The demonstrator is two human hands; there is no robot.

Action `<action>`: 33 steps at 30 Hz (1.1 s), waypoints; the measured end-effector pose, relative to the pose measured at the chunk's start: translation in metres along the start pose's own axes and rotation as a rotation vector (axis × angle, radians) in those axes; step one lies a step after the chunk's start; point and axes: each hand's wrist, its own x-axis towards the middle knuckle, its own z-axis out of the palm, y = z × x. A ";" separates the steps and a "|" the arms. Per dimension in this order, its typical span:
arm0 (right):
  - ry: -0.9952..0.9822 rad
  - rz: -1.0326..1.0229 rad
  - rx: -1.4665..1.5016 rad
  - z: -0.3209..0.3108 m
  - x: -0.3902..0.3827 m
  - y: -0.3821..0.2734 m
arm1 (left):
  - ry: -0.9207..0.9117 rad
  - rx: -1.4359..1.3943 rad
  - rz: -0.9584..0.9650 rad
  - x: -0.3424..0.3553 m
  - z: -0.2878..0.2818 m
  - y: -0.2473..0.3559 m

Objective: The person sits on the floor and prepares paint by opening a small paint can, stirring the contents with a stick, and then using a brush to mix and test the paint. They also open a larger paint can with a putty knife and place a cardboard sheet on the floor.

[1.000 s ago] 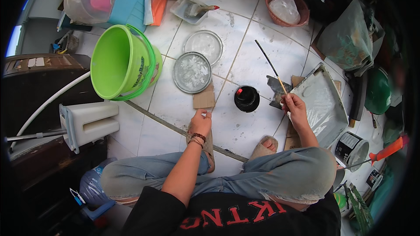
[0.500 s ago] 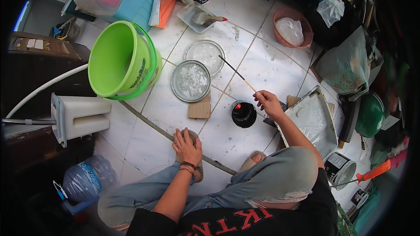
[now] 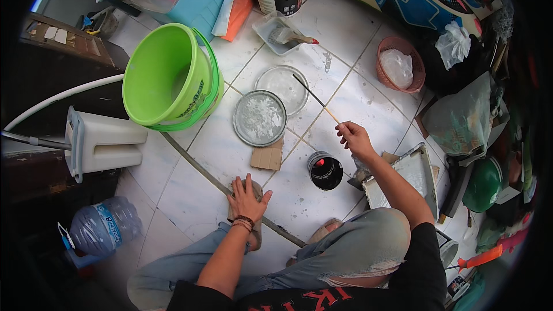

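Note:
In my right hand (image 3: 354, 139) is a thin stick (image 3: 324, 108), pinched at its pale wooden end. The rest of it is coated black, and its tip points up and to the left, over a clear round lid (image 3: 286, 87). Just below that hand stands an open tub (image 3: 325, 171), its inside black with a small red spot. My left hand (image 3: 249, 200) rests with fingers spread over my left foot, holding nothing. Ahead of it a round grey lid (image 3: 259, 117) with whitish smears overlaps a piece of brown cardboard (image 3: 267, 155).
A lime green bucket (image 3: 167, 78) stands at the left, above a white plastic container (image 3: 106, 144) and a large water bottle (image 3: 106, 226). Farther off is a clear tray (image 3: 269, 27) with a paintbrush (image 3: 291, 37). A paint tray (image 3: 410, 179) lies beside my right forearm; a pink basket (image 3: 419, 75) is beyond.
My left hand's fingers and thumb have spread wider over the foot. My right hand keeps its hold on the stick, with little movement. The whole view has shifted slightly.

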 end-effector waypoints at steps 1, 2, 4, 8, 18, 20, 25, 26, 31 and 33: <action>-0.037 -0.016 -0.085 -0.008 0.003 -0.016 | -0.007 0.001 -0.024 0.002 0.000 0.001; -0.074 -0.037 -0.156 -0.017 0.010 -0.033 | -0.018 -0.002 -0.049 0.003 0.000 0.005; -0.094 -0.072 -0.266 -0.030 0.029 -0.074 | -0.029 0.003 -0.088 0.005 -0.003 0.012; -0.141 -0.172 -0.340 -0.033 0.088 -0.118 | -0.054 0.006 -0.128 0.008 0.000 0.020; 0.051 -0.107 -0.001 0.035 0.150 -0.063 | -0.133 0.094 -0.131 0.016 0.001 0.022; 0.114 -0.064 -0.044 0.044 0.145 -0.061 | -0.154 0.086 -0.136 0.016 -0.004 0.022; 0.232 -0.129 -0.171 0.043 0.156 -0.039 | -0.170 0.095 -0.141 0.019 -0.001 0.025; 0.248 -0.159 -0.214 0.042 0.159 -0.033 | -0.175 0.098 -0.142 0.021 -0.001 0.027; 0.273 -0.233 -0.432 0.059 0.142 -0.051 | -0.203 0.121 -0.169 0.024 -0.002 0.029; 0.303 -0.254 -0.421 0.062 0.143 -0.045 | -0.210 0.126 -0.161 0.025 -0.001 0.029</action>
